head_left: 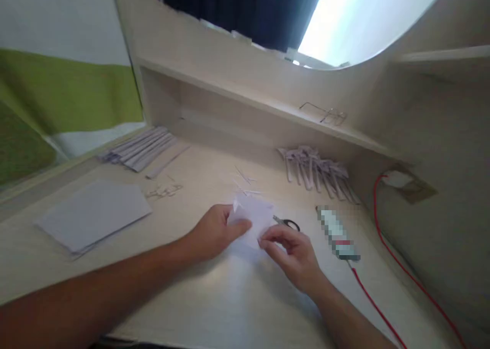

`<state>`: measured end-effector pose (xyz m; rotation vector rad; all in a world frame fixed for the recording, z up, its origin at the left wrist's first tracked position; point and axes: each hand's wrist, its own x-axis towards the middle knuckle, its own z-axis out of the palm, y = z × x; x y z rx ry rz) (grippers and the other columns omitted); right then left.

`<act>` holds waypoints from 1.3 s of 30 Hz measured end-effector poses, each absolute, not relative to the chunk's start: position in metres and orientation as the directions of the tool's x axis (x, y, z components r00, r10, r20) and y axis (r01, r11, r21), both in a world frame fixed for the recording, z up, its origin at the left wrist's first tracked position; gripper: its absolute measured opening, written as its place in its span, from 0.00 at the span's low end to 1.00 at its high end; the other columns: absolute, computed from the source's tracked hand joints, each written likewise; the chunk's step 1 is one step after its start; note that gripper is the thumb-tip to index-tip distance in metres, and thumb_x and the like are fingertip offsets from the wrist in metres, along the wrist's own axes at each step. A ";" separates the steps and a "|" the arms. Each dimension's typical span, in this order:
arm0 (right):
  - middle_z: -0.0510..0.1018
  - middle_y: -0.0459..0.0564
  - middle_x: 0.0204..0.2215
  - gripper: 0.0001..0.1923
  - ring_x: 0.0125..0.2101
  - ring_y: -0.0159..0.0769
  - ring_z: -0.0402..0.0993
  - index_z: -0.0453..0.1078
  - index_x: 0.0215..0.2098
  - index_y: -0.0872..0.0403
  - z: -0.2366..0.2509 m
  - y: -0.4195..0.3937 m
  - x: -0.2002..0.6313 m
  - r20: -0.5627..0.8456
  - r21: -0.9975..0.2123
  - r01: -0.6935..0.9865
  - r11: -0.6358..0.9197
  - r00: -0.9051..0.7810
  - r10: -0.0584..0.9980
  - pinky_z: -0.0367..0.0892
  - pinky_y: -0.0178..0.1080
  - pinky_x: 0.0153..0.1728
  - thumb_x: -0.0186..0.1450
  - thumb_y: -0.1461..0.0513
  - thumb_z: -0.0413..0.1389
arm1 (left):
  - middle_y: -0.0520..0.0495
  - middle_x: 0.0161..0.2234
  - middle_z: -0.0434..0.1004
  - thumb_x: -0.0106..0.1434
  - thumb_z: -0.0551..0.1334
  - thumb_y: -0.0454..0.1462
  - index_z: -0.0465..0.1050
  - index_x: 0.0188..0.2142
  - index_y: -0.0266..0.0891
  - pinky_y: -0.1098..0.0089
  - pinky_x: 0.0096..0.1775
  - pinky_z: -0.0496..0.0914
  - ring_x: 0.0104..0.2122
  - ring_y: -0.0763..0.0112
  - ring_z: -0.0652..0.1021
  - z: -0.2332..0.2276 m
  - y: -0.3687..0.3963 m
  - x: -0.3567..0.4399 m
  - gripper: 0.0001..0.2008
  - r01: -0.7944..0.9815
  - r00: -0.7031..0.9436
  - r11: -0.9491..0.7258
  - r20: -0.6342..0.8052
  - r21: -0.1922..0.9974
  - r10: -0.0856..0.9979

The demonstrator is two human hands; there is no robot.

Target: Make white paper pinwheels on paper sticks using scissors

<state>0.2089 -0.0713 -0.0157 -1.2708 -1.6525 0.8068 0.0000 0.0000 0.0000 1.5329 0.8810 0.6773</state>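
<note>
Above the middle of the tabletop (191, 298), the two hands are holding a piece of white paper (257, 214) between them. From the left, the left hand (219, 231) is closing on it, the thumb lying across the near face and the fingers going behind, where they are mostly hiding from view. At the lower right edge, the right hand (287, 249) is pinching the paper, thumb and index fingertip coming together while the other fingers are curling inward.

Just beyond the paper, thin white slivers (245, 178) are lying scattered. Beside the right hand, scissors (290, 224) are resting with one dark handle loop showing, the paper partly covering the blades' side. Farther left, small scraps (164, 191) are sitting in a loose heap, near a flat stack of sheets (95, 211). Behind these, a bundle of strips (141, 147) is lying slantwise, with a single strip (168, 163) resting just beside it.

Toward the back right, a row of folded paper pieces (312, 168) is leaning together below the shelf (260, 98), on which glasses (329, 115) are resting. Nearer, a pixelated device (337, 231) is lying right of the scissors, a red cable (377, 309) trailing from its near end.
</note>
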 end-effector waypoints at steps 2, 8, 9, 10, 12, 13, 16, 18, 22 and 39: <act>0.83 0.47 0.32 0.02 0.33 0.34 0.79 0.79 0.35 0.52 -0.018 -0.072 0.210 0.246 -0.889 0.377 0.260 -0.084 0.966 0.74 0.34 0.37 0.64 0.64 0.64 | 0.52 0.25 0.68 0.60 0.62 0.46 0.71 0.27 0.35 0.72 0.27 0.60 0.26 0.72 0.68 -0.004 0.000 0.000 0.15 0.151 0.546 -0.046 -0.044 0.988 0.836; 0.83 0.48 0.32 0.01 0.33 0.34 0.79 0.79 0.35 0.51 -0.020 -0.073 0.213 0.255 -0.901 0.348 0.258 -0.056 0.965 0.75 0.35 0.38 0.63 0.63 0.65 | 0.51 0.26 0.71 0.60 0.63 0.45 0.74 0.29 0.34 0.72 0.28 0.61 0.26 0.71 0.69 -0.009 0.000 0.003 0.14 0.131 0.527 -0.059 -0.020 0.990 0.849; 0.83 0.48 0.32 0.01 0.33 0.34 0.79 0.79 0.35 0.51 -0.020 -0.073 0.213 0.260 -0.900 0.347 0.262 -0.051 0.964 0.75 0.35 0.38 0.63 0.63 0.65 | 0.50 0.26 0.72 0.60 0.63 0.45 0.75 0.29 0.34 0.71 0.28 0.61 0.26 0.71 0.69 -0.009 0.000 0.003 0.14 0.134 0.522 -0.055 -0.023 0.989 0.853; 0.82 0.48 0.32 0.02 0.33 0.35 0.79 0.79 0.35 0.51 -0.020 -0.073 0.212 0.265 -0.899 0.349 0.265 -0.048 0.963 0.75 0.35 0.38 0.63 0.63 0.65 | 0.50 0.26 0.72 0.60 0.63 0.45 0.75 0.29 0.34 0.71 0.28 0.61 0.26 0.71 0.70 -0.009 0.000 0.003 0.15 0.139 0.516 -0.054 -0.026 0.989 0.856; 0.82 0.48 0.32 0.02 0.33 0.35 0.79 0.79 0.35 0.52 -0.019 -0.073 0.211 0.275 -0.895 0.352 0.273 -0.047 0.960 0.75 0.36 0.38 0.63 0.63 0.65 | 0.50 0.26 0.72 0.60 0.63 0.45 0.75 0.29 0.34 0.71 0.27 0.61 0.26 0.70 0.70 -0.009 0.000 0.003 0.15 0.145 0.509 -0.056 -0.026 0.988 0.860; 0.82 0.49 0.32 0.02 0.33 0.35 0.79 0.79 0.35 0.52 -0.019 -0.073 0.211 0.277 -0.893 0.355 0.276 -0.048 0.960 0.75 0.36 0.38 0.63 0.63 0.65 | 0.50 0.26 0.72 0.60 0.63 0.45 0.76 0.29 0.34 0.71 0.27 0.61 0.26 0.70 0.70 -0.010 -0.001 0.003 0.15 0.144 0.507 -0.060 -0.022 0.988 0.861; 0.83 0.49 0.32 0.02 0.33 0.36 0.80 0.79 0.35 0.52 -0.018 -0.072 0.210 0.276 -0.888 0.367 0.279 -0.061 0.959 0.76 0.37 0.38 0.63 0.63 0.64 | 0.50 0.26 0.73 0.60 0.63 0.45 0.76 0.29 0.34 0.71 0.28 0.62 0.26 0.70 0.70 -0.011 -0.001 0.003 0.15 0.135 0.509 -0.068 -0.011 0.988 0.861; 0.83 0.49 0.33 0.02 0.33 0.36 0.80 0.79 0.35 0.52 -0.018 -0.071 0.211 0.269 -0.886 0.374 0.275 -0.071 0.961 0.76 0.37 0.38 0.63 0.63 0.64 | 0.50 0.26 0.73 0.60 0.63 0.46 0.76 0.30 0.34 0.71 0.28 0.62 0.26 0.70 0.70 -0.011 -0.001 0.003 0.15 0.134 0.504 -0.070 -0.007 0.989 0.864; 0.82 0.49 0.33 0.02 0.34 0.36 0.79 0.78 0.35 0.52 -0.018 -0.071 0.213 0.251 -0.888 0.378 0.263 -0.082 0.965 0.75 0.37 0.39 0.63 0.63 0.64 | 0.51 0.25 0.71 0.59 0.64 0.45 0.74 0.28 0.35 0.71 0.28 0.61 0.26 0.71 0.69 -0.010 -0.001 0.003 0.14 0.138 0.495 -0.069 -0.008 0.988 0.869; 0.81 0.48 0.31 0.02 0.32 0.35 0.76 0.79 0.34 0.51 -0.019 -0.070 0.213 0.166 -0.944 0.280 0.174 -0.053 0.985 0.71 0.38 0.36 0.61 0.63 0.64 | 0.49 0.27 0.72 0.60 0.64 0.45 0.75 0.30 0.34 0.71 0.29 0.62 0.27 0.70 0.70 -0.013 0.000 0.004 0.14 0.143 0.493 -0.079 -0.002 0.986 0.870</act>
